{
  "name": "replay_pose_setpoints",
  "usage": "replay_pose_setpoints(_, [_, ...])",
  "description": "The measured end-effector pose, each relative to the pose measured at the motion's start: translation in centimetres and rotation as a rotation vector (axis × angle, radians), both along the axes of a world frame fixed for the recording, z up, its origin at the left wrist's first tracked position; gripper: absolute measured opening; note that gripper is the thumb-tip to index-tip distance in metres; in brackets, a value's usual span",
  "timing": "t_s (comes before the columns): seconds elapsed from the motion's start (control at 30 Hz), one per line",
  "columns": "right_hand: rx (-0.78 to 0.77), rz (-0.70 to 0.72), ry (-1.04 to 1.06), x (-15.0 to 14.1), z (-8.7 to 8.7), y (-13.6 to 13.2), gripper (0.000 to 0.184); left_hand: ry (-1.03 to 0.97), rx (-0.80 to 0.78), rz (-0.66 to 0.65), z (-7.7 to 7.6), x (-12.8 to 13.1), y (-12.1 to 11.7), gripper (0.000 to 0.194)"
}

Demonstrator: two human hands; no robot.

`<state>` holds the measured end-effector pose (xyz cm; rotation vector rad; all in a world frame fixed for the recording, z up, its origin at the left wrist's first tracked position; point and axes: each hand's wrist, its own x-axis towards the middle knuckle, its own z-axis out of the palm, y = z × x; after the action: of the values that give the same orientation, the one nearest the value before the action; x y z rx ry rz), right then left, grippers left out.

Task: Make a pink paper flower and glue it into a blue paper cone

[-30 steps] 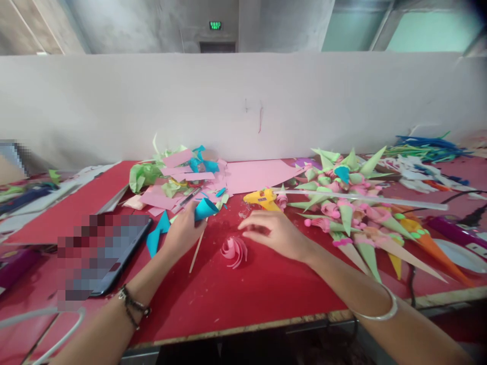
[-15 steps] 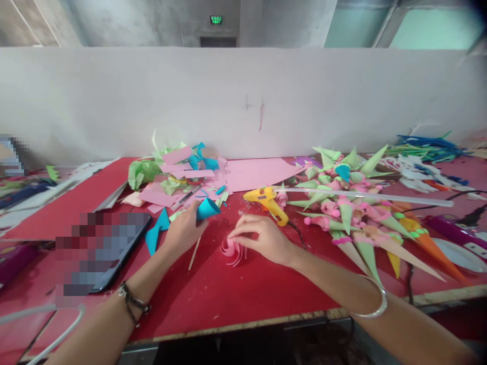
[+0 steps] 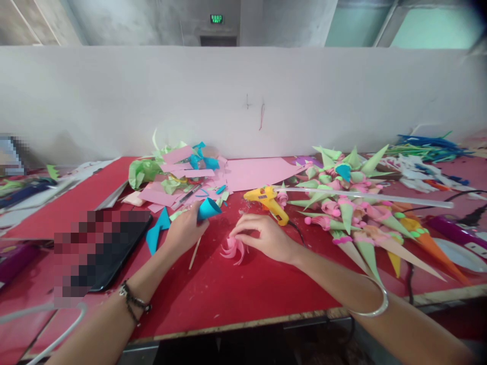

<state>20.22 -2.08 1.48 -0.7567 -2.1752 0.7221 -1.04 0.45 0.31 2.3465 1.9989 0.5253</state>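
Note:
My left hand [image 3: 186, 229] is wrapped round a blue paper cone [image 3: 209, 208], its open end tipped to the right. A thin wooden stick [image 3: 195, 252] shows below that hand; whether the fingers touch it I cannot tell. In a pinch between thumb and fingers, my right hand [image 3: 266, 237] holds a pink curled paper flower [image 3: 233, 249] by its top, just above the red tabletop [image 3: 213, 299]. Its narrow strips hang and curl outward. A yellow glue gun [image 3: 268, 202] with a long clear glue stick lies behind my right hand.
Finished paper cones with pink and green parts [image 3: 346, 213] are heaped at the right. Paper scraps [image 3: 178, 172] pile up at the back left. A phone [image 3: 125, 253] lies left of my left forearm, near a folded blue paper piece [image 3: 157, 230]. A white partition [image 3: 152, 96] stands behind.
The pink flower has turned slightly in my right fingers and its strips have shifted. My left hand and the blue cone stay nearly still. The phone screen has gone dark.

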Motion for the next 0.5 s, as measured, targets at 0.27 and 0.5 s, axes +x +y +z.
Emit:
replay_pose_setpoints(0.27, [0.038,0.014,-0.041,0.06,0.22,-0.07,0.01,0.01,-0.021,-0.014,0.23,0.21,-0.12,0.041])
replay_pose_setpoints(0.5, [0.108,0.03,-0.112,-0.01,0.31,-0.25,0.01,0.005,-0.03,-0.018,0.34,0.35,-0.18,0.045])
